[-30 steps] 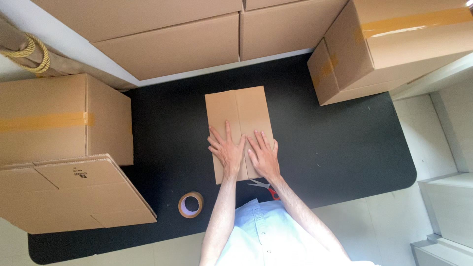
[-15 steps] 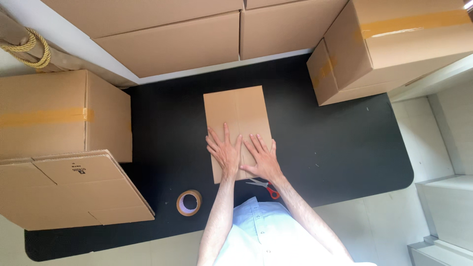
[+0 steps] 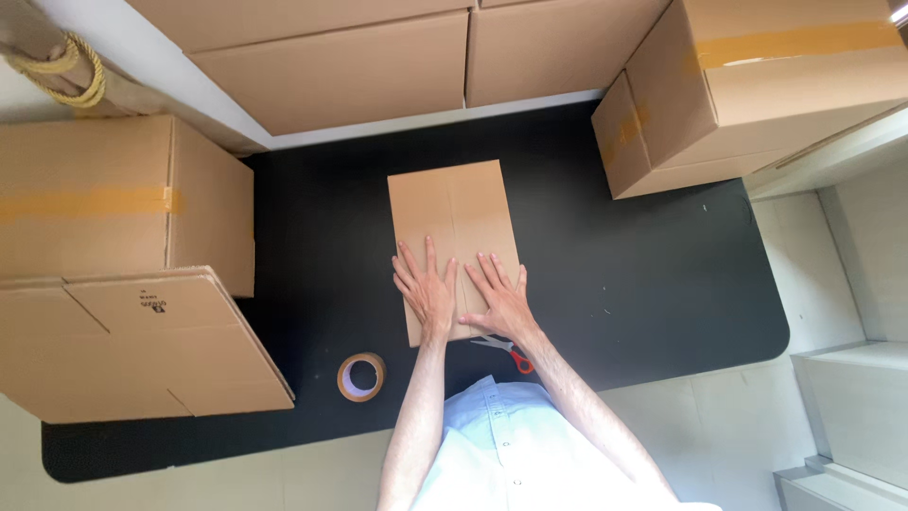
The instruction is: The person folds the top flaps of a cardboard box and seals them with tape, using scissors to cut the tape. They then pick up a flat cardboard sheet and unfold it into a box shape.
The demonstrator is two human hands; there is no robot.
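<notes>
A flattened brown cardboard box [image 3: 452, 213] lies on the black table [image 3: 643, 274] in front of me. My left hand [image 3: 426, 287] rests flat on its near left part, fingers spread. My right hand [image 3: 498, 296] presses flat on its near right part, fingers spread too. Neither hand grips anything. Red-handled scissors [image 3: 511, 354] lie on the table just below my right wrist. A roll of brown packing tape [image 3: 361, 377] sits to the left of my left forearm.
A taped closed box [image 3: 113, 203] and an untaped box with loose flaps [image 3: 132, 345] stand at the left. Another taped box [image 3: 757, 90] stands at the back right. Large cartons [image 3: 350, 66] line the far edge. A rope coil [image 3: 71, 71] hangs top left.
Both hands stay flat on the cardboard, shifting only slightly. The view has drifted a little.
</notes>
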